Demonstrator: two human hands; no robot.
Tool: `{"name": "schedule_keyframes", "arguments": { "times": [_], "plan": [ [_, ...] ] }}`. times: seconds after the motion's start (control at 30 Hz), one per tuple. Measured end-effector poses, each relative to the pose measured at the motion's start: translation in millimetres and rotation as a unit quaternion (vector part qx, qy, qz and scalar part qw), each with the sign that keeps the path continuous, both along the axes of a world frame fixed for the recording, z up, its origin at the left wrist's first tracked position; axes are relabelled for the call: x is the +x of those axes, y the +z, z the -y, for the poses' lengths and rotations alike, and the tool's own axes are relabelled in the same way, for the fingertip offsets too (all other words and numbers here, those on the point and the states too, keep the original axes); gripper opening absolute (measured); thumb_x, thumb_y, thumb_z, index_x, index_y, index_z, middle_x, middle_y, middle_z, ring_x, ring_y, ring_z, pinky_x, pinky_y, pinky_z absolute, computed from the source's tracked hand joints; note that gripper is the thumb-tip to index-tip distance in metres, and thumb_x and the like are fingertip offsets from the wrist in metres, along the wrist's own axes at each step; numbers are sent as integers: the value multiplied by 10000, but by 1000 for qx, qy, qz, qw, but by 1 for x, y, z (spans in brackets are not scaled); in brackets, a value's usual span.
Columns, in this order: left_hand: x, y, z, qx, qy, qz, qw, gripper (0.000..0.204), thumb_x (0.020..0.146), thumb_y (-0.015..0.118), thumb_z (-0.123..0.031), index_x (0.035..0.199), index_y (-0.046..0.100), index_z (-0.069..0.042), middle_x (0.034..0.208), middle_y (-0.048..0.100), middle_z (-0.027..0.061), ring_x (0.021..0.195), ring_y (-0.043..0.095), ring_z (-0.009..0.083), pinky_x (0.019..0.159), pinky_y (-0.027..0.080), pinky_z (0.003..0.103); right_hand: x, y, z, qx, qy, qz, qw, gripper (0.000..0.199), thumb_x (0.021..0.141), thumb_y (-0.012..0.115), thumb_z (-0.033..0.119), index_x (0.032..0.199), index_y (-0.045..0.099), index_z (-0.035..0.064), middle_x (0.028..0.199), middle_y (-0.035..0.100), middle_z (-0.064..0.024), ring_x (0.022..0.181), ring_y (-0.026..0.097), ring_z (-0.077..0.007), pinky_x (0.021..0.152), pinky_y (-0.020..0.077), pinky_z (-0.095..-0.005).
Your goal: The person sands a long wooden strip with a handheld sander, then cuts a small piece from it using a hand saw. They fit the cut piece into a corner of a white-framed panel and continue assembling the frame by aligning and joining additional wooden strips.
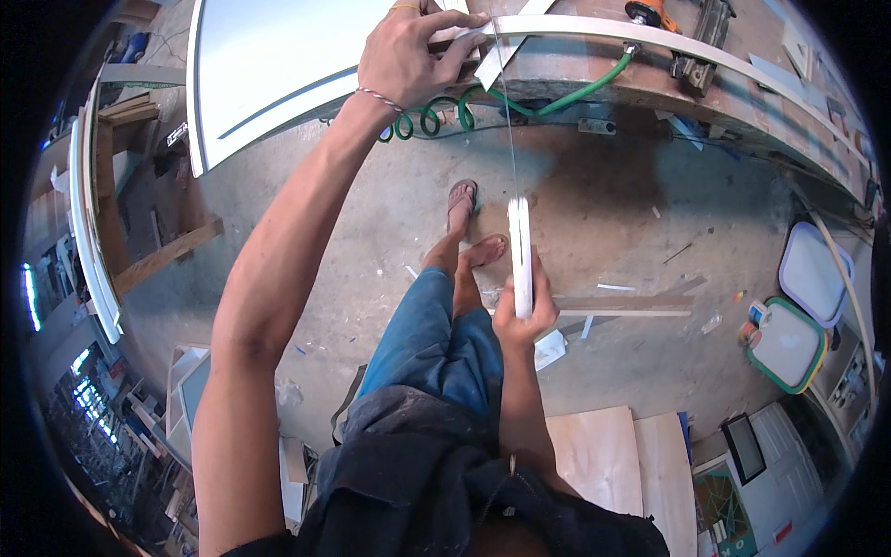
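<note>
Grey floor (371,227) with bits of scrap on it lies below the hands, and a work bench (571,60) stands ahead of them.

Ahead, the left hand (408,56) pinches a long white strip (594,30) between thumb and fingers, above the bench. Nearer the body, the right hand (525,311) is wrapped around the white handle (521,251) of what looks like a saw, seen edge-on. Its thin blade (510,144) points away from the right hand and crosses the strip just beside the left fingertips. I cannot tell if the blade touches the strip.

The strip looks light and smooth, and stiff for a short bit. Being so long, it may wobble at its far end. A good hold is a firm pinch on its sides, close to the blade but clear of its edge. The saw looks light too. Its blade is so thin that it could bend sideways, so the handle is the place to grip.

Under the strip, by the left fingers, is a short white piece (501,67). Left of that hand is a big white panel (278,60). To its right are a green hose (580,105) and an orange tool (647,11).
</note>
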State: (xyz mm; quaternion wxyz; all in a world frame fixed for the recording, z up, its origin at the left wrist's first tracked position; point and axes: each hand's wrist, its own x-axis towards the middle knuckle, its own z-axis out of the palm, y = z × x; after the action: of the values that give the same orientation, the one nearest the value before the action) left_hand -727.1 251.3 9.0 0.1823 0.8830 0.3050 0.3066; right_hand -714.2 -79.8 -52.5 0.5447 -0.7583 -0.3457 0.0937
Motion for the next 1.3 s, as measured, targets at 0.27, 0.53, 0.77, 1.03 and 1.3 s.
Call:
{"name": "schedule_keyframes", "arguments": {
  "times": [0.27, 0.53, 0.77, 1.03, 1.3],
  "plan": [
    [5, 2, 2, -15, 16, -11, 1000, 219, 797, 759, -230, 983, 788, -117, 792, 569, 132, 732, 586, 283, 652, 499, 390, 18, 27, -47, -8, 13, -58, 998, 461, 840, 616, 38, 1291, 609, -56, 1100, 713, -226, 948, 730, -326, 839, 568, -393],
    [4, 3, 1, -5, -3, -12, 1000, 219, 796, 749, -230, 976, 786, -111, 795, 561, 131, 737, 579, 288, 664, 498, 397, 17, 34, -48, -26, 8, -88, 996, 440, 830, 580, 10, 1257, 607, -90, 1092, 705, -260, 992, 727, -334, 841, 572, -392],
    [2, 0, 0, -4, 3, -19, 1000, 232, 793, 749, -241, 979, 785, -106, 801, 565, 128, 747, 584, 282, 676, 500, 399, 5, 22, -10, -20, 6, -39, 999, 469, 812, 578, -4, 1275, 610, -72, 1106, 708, -240, 971, 731, -320, 816, 569, -374],
    [7, 4, 0, -29, 3, -2, 1000, 224, 797, 749, -233, 976, 784, -102, 813, 569, 131, 752, 601, 287, 675, 505, 388, 19, 34, -42, -31, 6, -45, 998, 478, 807, 599, 18, 1280, 617, -52, 1049, 721, -211, 897, 739, -297, 782, 569, -368],
    [1, 3, 1, -23, -1, -12, 1000, 209, 793, 743, -207, 975, 780, -111, 813, 567, 134, 748, 592, 294, 667, 503, 388, 1, 37, 9, -43, 4, -27, 999, 454, 817, 573, 13, 1261, 616, -72, 1094, 711, -246, 957, 731, -343, 806, 577, -389]
  ]
}}
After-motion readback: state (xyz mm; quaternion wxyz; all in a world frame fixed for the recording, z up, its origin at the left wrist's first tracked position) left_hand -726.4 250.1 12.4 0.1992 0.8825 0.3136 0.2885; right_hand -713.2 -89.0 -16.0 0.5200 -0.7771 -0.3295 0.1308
